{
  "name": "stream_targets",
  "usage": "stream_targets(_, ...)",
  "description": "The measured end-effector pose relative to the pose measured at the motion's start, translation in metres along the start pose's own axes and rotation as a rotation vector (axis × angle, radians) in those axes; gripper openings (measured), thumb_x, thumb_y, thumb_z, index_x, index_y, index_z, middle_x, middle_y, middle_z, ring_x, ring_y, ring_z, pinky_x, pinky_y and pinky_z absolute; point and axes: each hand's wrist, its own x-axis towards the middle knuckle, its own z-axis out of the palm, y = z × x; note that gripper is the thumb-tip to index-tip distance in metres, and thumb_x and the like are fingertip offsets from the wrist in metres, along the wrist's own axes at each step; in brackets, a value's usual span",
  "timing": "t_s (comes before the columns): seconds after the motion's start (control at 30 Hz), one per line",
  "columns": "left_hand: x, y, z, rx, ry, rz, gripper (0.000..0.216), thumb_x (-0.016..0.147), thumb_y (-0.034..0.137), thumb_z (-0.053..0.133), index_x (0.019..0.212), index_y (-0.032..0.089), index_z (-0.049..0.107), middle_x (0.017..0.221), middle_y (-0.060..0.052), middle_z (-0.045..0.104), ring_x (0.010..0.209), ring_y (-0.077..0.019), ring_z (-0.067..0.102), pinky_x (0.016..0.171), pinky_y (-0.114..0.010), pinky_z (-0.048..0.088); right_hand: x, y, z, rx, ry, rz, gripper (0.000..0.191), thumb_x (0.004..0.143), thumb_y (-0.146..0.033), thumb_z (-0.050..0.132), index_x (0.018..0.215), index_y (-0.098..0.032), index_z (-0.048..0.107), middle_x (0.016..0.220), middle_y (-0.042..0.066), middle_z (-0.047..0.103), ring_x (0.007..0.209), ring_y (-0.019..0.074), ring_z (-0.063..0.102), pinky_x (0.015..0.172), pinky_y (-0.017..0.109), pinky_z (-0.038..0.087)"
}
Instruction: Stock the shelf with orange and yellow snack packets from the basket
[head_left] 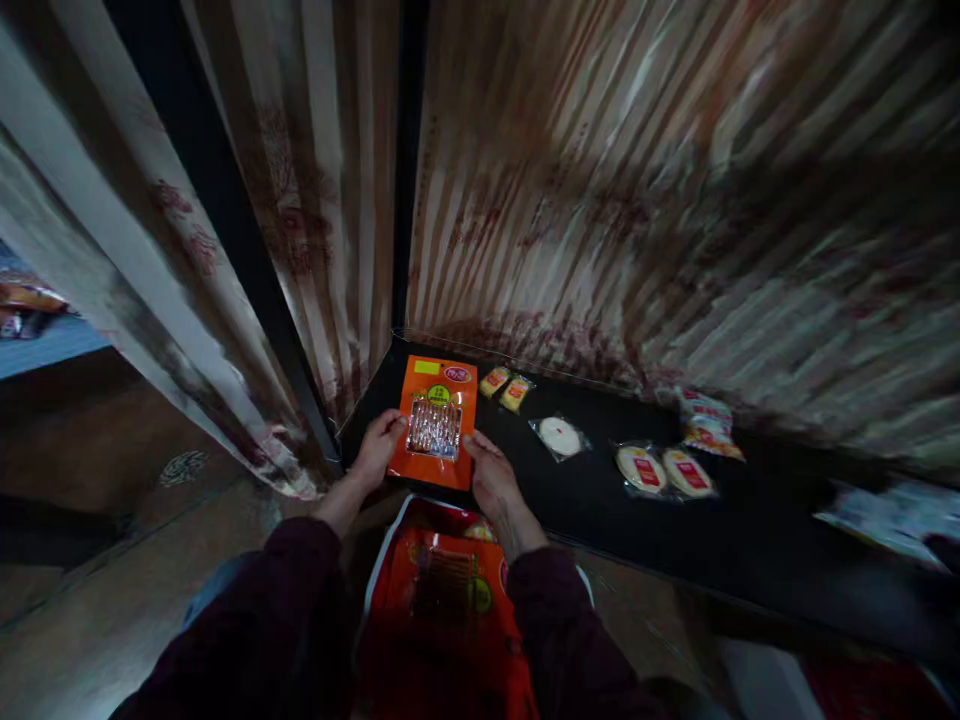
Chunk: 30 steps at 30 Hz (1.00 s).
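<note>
Both my hands grip an orange snack packet (436, 430) with a clear window, over the left end of a black shelf (592, 500). My left hand (379, 447) pinches its left edge, thumb on top. On the right edge, my right hand (496, 485) is closed in the same way. Whether the packet rests on the shelf or hangs just above it, I cannot tell. Below my hands stands a white-rimmed container (384, 545) with another orange packet (450, 610) lying in it. Two small yellow packets (506, 387) lie just right of the held one.
Farther right on the shelf are a round white wrapped item (560, 436), two round packs with red labels (666, 470), a snack bag (709, 424) and blurred pale packaging (896, 515). Striped curtains (517, 200) hang behind; a dark post (255, 270) stands left.
</note>
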Motion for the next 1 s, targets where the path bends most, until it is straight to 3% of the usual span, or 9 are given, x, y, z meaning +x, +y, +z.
stream_targets(0.17, -0.001, 0.001, 0.008, 0.069, -0.056, 0.062, 0.022, 0.071, 0.039, 0.064, 0.072, 0.018, 0.056, 0.068, 0.004, 0.057, 0.064, -0.0103, 0.049, 0.064, -0.022, 0.040, -0.006, -0.001, -0.009, -0.048, -0.119, -0.060, 0.028, 0.055, -0.026, 0.079, 0.080, -0.021, 0.069, 0.075, -0.001, 0.073, 0.071, 0.0159, 0.068, 0.065, 0.025, 0.053)
stream_targets(0.3, -0.004, 0.006, 0.019, 0.003, -0.134, 0.060, 0.022, 0.072, 0.035, 0.063, 0.085, 0.018, 0.059, 0.081, 0.000, 0.065, 0.075, -0.0138, 0.058, 0.073, -0.025, 0.045, -0.010, -0.002, -0.014, -0.033, -0.107, -0.073, 0.029, 0.054, -0.027, 0.079, 0.081, -0.022, 0.070, 0.076, -0.001, 0.074, 0.069, 0.0167, 0.067, 0.062, 0.026, 0.053)
stream_targets(0.4, -0.007, 0.008, 0.024, -0.044, -0.135, 0.028, 0.038, 0.071, 0.030, 0.063, 0.106, 0.018, 0.058, 0.085, 0.000, 0.068, 0.076, -0.0143, 0.060, 0.075, -0.026, 0.046, -0.011, 0.000, -0.016, -0.024, -0.105, -0.090, 0.031, 0.054, -0.028, 0.079, 0.083, -0.022, 0.070, 0.078, -0.002, 0.074, 0.070, 0.0172, 0.068, 0.063, 0.028, 0.053)
stream_targets(0.53, -0.007, 0.008, 0.027, -0.072, -0.033, -0.018, 0.059, 0.066, 0.023, 0.066, 0.124, 0.020, 0.051, 0.077, 0.003, 0.067, 0.068, -0.0120, 0.059, 0.067, -0.023, 0.045, -0.011, 0.003, -0.017, -0.010, -0.083, -0.089, 0.033, 0.053, -0.027, 0.080, 0.084, -0.023, 0.068, 0.081, -0.003, 0.073, 0.071, 0.0156, 0.067, 0.065, 0.027, 0.054)
stream_targets(0.63, -0.005, 0.011, 0.028, -0.171, -0.015, -0.078, 0.047, 0.061, 0.022, 0.069, 0.107, 0.018, 0.061, 0.080, 0.002, 0.069, 0.070, -0.0126, 0.061, 0.068, -0.024, 0.047, -0.011, 0.002, -0.016, -0.014, -0.046, -0.114, 0.032, 0.054, -0.027, 0.079, 0.084, -0.023, 0.068, 0.078, -0.004, 0.072, 0.068, 0.0140, 0.067, 0.064, 0.026, 0.053)
stream_targets(0.73, -0.005, 0.017, 0.030, -0.256, -0.079, -0.148, 0.031, 0.058, 0.022, 0.071, 0.088, 0.016, 0.066, 0.078, 0.000, 0.070, 0.068, -0.0132, 0.063, 0.068, -0.025, 0.049, -0.012, -0.002, -0.011, -0.044, -0.024, -0.146, 0.030, 0.055, -0.027, 0.077, 0.083, -0.022, 0.069, 0.076, -0.003, 0.072, 0.066, 0.0135, 0.066, 0.063, 0.025, 0.052)
stream_targets(0.87, -0.011, 0.025, 0.032, -0.320, -0.134, -0.290, 0.029, 0.060, 0.021, 0.071, 0.088, 0.015, 0.067, 0.076, -0.002, 0.072, 0.067, -0.0172, 0.066, 0.070, -0.031, 0.052, -0.009, -0.005, -0.006, -0.123, 0.006, -0.164, 0.027, 0.056, -0.028, 0.073, 0.082, -0.022, 0.069, 0.078, -0.002, 0.073, 0.067, 0.0139, 0.065, 0.064, 0.025, 0.052)
stream_targets(1.0, -0.017, 0.031, 0.030, -0.364, -0.126, -0.330, 0.026, 0.065, 0.019, 0.069, 0.091, 0.014, 0.067, 0.080, -0.005, 0.073, 0.072, -0.0196, 0.069, 0.077, -0.036, 0.054, -0.002, 0.001, -0.003, -0.233, 0.047, -0.215, 0.031, 0.059, -0.030, 0.069, 0.089, -0.022, 0.068, 0.079, -0.001, 0.072, 0.073, 0.0158, 0.065, 0.067, 0.026, 0.052)
